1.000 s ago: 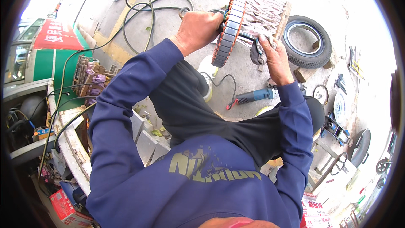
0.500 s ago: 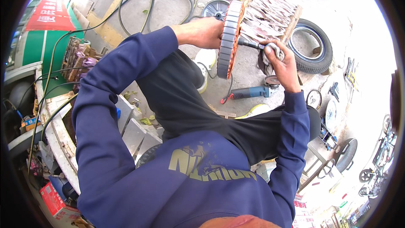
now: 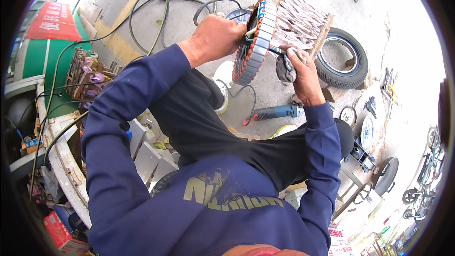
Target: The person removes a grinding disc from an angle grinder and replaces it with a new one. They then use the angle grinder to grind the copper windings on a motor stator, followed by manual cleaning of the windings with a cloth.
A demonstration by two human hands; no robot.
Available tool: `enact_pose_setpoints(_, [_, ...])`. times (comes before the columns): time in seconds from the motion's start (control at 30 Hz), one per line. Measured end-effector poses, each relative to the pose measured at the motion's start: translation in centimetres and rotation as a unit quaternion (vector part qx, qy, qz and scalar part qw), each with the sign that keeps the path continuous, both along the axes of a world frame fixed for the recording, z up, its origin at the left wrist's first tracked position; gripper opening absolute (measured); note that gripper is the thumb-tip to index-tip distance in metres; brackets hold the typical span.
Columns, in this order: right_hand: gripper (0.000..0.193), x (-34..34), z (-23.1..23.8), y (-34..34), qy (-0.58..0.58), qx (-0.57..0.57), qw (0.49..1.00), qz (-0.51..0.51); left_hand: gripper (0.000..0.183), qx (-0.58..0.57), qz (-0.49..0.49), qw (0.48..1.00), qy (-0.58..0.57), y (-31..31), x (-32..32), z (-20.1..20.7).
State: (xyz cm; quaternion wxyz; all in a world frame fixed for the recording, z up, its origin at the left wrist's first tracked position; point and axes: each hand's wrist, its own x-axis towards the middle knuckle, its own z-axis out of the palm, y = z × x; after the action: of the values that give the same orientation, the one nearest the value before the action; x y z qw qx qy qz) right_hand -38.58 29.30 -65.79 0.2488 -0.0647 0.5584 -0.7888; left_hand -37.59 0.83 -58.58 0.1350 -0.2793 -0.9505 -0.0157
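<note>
A round hub-motor stator [image 3: 263,40] with grey metal segments and copper windings is held up ahead of me, tilted on edge. My left hand [image 3: 215,38] is closed at its left side, around the axle end by the wires; the fingertips are partly hidden. A thick black cable [image 3: 204,8] loops up from there. With my right hand [image 3: 305,73] I grip a dirty grey rag [image 3: 286,68], bunched against the axle [image 3: 276,50] that sticks out on the right side. Below lies a blue angle grinder [image 3: 277,112] on the ground.
At the right, a tyre on a rim [image 3: 348,73] rests on wood blocks. Behind the stator is a wooden frame holding pale strips [image 3: 301,21]. A green hose [image 3: 166,19] coils at the far left. A metal-framed cart [image 3: 61,147] stands close on my left.
The stator has turned, so its left face with windings and wires now shows. Both hands have shifted slightly left, and the rag now sits closer to the stator.
</note>
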Motion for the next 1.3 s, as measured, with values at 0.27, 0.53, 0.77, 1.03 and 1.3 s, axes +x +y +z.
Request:
enact_pose_setpoints(0.27, [0.026, 0.2, 0.9, 0.7, 0.051, -0.010, 0.999, -0.008, 0.015, -0.014, -0.019, 0.999, 0.046, 0.7, 0.3, 1.2])
enact_pose_setpoints(0.53, [0.024, 0.4, 1.0, 1.1, 0.002, -0.037, 0.999, -0.002, 0.016, -0.046, -0.021, 0.995, 0.083, 1.2, 0.4, 1.5])
enact_pose_setpoints(0.77, [0.025, 0.9, 0.8, 1.0, -0.052, -0.082, 0.995, -0.006, 0.013, -0.128, -0.050, 0.974, 0.179, 2.0, 0.8, 2.4])
enact_pose_setpoints(1.03, [0.027, 1.0, 0.3, 1.4, -0.084, -0.078, 0.993, -0.001, 0.012, -0.127, -0.053, 0.975, 0.175, 2.1, 1.4, 2.4])
enact_pose_setpoints(1.3, [0.027, 0.6, 0.5, 1.1, -0.053, -0.045, 0.998, -0.004, 0.014, -0.063, 0.000, 0.998, 0.007, 2.0, 1.3, 1.9])
